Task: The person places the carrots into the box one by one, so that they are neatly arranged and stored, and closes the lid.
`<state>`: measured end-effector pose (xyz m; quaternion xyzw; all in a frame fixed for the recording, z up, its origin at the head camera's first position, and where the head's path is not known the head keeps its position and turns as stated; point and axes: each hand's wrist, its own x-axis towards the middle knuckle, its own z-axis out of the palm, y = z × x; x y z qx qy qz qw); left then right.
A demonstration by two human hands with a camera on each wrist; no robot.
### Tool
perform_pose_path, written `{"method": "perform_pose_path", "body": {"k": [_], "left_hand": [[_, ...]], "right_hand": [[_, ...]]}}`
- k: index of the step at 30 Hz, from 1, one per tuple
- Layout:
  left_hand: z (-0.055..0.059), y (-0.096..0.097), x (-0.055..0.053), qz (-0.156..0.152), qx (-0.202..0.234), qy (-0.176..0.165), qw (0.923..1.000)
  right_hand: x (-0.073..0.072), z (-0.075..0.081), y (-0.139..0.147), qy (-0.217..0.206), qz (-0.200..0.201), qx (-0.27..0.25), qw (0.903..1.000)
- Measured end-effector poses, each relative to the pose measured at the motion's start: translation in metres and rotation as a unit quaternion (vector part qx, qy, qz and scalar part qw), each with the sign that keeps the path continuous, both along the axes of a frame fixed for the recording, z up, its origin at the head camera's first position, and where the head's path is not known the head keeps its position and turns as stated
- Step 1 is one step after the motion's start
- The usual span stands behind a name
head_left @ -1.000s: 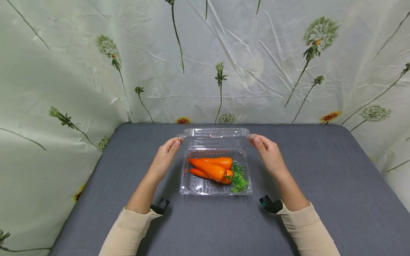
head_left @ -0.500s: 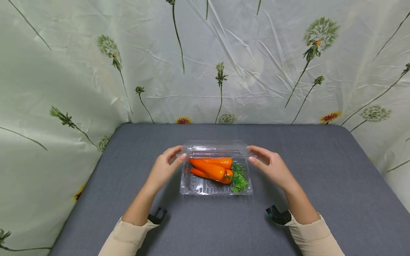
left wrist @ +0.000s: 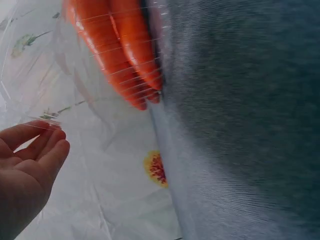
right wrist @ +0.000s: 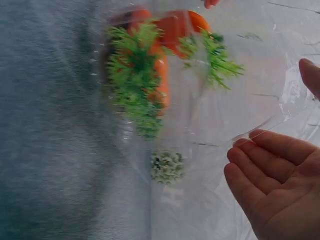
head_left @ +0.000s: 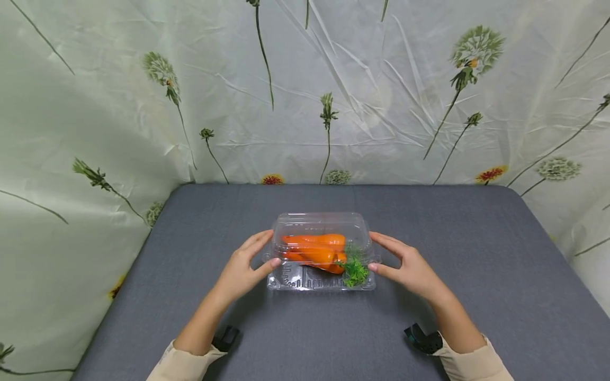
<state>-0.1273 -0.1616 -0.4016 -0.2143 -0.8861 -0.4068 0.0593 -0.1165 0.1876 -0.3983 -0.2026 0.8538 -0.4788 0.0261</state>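
Observation:
A clear plastic clamshell box (head_left: 305, 286) sits mid-table with its hinged lid (head_left: 314, 222) tilted partway down over the contents. Inside, several orange carrots (head_left: 312, 255) lie together, with green leaves (head_left: 355, 272) at their right end. My left hand (head_left: 243, 270) touches the lid's left side, thumb toward me and fingers farther back. On the right side, my right hand (head_left: 405, 264) touches the lid in the same way, thumb and fingers spread apart. The right wrist view shows its fingertips (right wrist: 242, 142) at the clear lid's edge.
The box stands on a grey cloth-covered table (head_left: 305, 338). A pale curtain (head_left: 381, 106) printed with dandelions hangs behind it and along the left side. Dark wrist straps (head_left: 424, 338) sit at the beige cuffs.
The lid has swung from raised at the back down toward me, over the carrots. Both hands have come nearer with it, and their pinch on its corners has loosened into spread fingers.

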Motion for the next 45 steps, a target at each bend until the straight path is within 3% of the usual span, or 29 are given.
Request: {"method": "perform_pose_path", "body": {"k": [10,20,26,29,33,37,41,43,45], "left_hand": [[-0.013,-0.002,0.012,-0.008,-0.059,-0.009,0.9982],[-0.021,-0.001,0.017,-0.010,-0.086,0.018,0.9961],[-0.026,-0.002,0.016,-0.018,-0.081,0.014,0.9965],[-0.025,-0.002,0.017,-0.020,-0.059,-0.020,0.9979],[-0.023,-0.003,0.020,-0.008,-0.013,-0.099,0.9949],[-0.022,-0.004,0.021,0.002,0.028,-0.158,0.9871],[-0.025,-0.005,0.023,0.000,0.059,-0.197,0.9787],[-0.028,-0.005,0.023,-0.019,0.097,-0.229,0.9685],[-0.030,-0.004,0.023,-0.040,0.145,-0.267,0.9518]], "right_hand": [[0.011,-0.018,-0.003,0.033,0.002,0.026,0.9991],[0.020,-0.034,-0.007,0.069,0.004,0.043,0.9967],[0.023,-0.039,-0.011,0.075,-0.015,0.009,0.9970],[0.027,-0.031,-0.016,0.071,-0.022,-0.028,0.9968],[0.031,-0.018,-0.023,0.057,-0.023,-0.073,0.9954],[0.029,-0.031,-0.020,0.024,-0.036,-0.100,0.9940],[0.025,-0.048,-0.014,-0.053,-0.019,-0.154,0.9864],[0.025,-0.050,-0.014,-0.099,0.000,-0.192,0.9764],[0.026,-0.050,-0.015,-0.133,0.019,-0.223,0.9655]]}}
